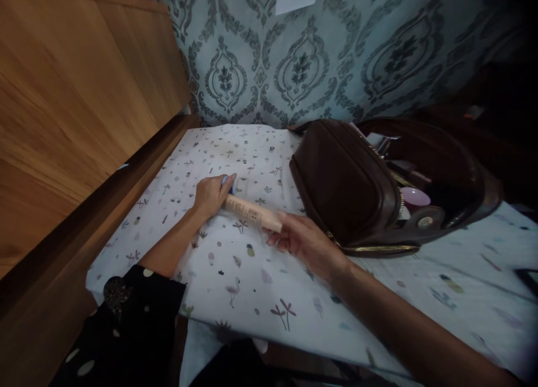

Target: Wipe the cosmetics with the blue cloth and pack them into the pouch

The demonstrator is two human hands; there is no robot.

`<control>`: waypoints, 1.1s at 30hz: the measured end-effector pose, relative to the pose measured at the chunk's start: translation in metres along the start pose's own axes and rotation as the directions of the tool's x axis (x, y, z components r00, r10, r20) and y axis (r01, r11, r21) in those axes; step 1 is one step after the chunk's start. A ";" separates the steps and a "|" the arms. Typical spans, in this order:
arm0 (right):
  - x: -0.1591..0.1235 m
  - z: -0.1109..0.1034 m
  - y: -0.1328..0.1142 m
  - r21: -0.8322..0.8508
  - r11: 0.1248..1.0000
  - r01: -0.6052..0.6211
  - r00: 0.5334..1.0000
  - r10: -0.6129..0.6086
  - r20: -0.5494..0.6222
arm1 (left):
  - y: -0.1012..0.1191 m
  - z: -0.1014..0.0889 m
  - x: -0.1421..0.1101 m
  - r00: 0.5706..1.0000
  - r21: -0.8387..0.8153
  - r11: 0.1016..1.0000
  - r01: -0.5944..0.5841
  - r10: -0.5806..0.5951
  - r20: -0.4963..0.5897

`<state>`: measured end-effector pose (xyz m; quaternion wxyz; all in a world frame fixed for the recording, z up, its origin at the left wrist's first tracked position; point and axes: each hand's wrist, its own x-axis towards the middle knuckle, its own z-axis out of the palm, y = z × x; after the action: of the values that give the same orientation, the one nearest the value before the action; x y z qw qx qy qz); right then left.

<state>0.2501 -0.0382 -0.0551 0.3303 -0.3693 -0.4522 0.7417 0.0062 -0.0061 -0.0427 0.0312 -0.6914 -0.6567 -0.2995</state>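
A beige tube (251, 212) with a blue cap lies across the patterned white cloth (235, 275), held at both ends. My left hand (211, 195) is closed round the blue cap end. My right hand (303, 242) pinches the flat far end of the tube between thumb and fingers. Just right of both hands stands an open brown leather pouch (344, 185) with small cosmetic items inside, among them a round pink-lidded pot (414, 197).
A wooden panel (75, 96) and dark ledge run along the left edge of the cloth. Patterned wallpaper (302, 56) rises behind. A dark object (530, 278) lies at the far right edge.
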 end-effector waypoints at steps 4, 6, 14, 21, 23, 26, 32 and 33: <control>-0.001 -0.002 0.002 -0.252 0.958 0.140 0.987 -0.156 -0.047 | -0.003 0.003 0.001 0.999 -0.111 0.994 0.025 -0.030 -0.037; -0.001 -0.002 0.002 -0.281 0.947 0.156 0.984 -0.172 -0.034 | -0.005 0.004 0.002 0.997 -0.226 0.974 0.021 -0.037 -0.066; -0.004 0.004 -0.001 -0.156 0.983 0.093 0.995 -0.096 -0.013 | -0.008 0.004 0.006 0.971 -0.533 0.834 0.144 -0.224 -0.088; -0.006 0.006 -0.002 -0.104 0.994 0.041 0.998 -0.046 -0.042 | -0.009 0.010 0.005 0.969 -0.582 0.799 0.151 -0.236 -0.072; -0.006 0.006 -0.002 -0.102 0.994 0.036 0.998 -0.041 -0.046 | -0.007 0.010 0.004 0.970 -0.578 0.806 0.129 -0.224 -0.097; -0.004 0.005 -0.002 -0.096 0.994 0.055 0.998 -0.058 -0.027 | -0.004 0.007 0.003 0.970 -0.573 0.814 0.094 -0.205 -0.132; -0.004 0.006 -0.006 -0.030 0.999 0.014 1.000 -0.014 -0.027 | -0.001 0.002 0.002 0.970 -0.580 0.813 0.057 -0.183 -0.161; -0.005 0.006 -0.007 -0.017 1.000 0.002 1.000 -0.002 -0.031 | -0.001 0.002 0.002 0.970 -0.579 0.814 0.053 -0.179 -0.163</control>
<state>0.2484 -0.0421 -0.0460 0.3349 -0.3833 -0.4538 0.7315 0.0057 -0.0030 -0.0439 -0.1262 -0.5919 -0.5712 -0.5545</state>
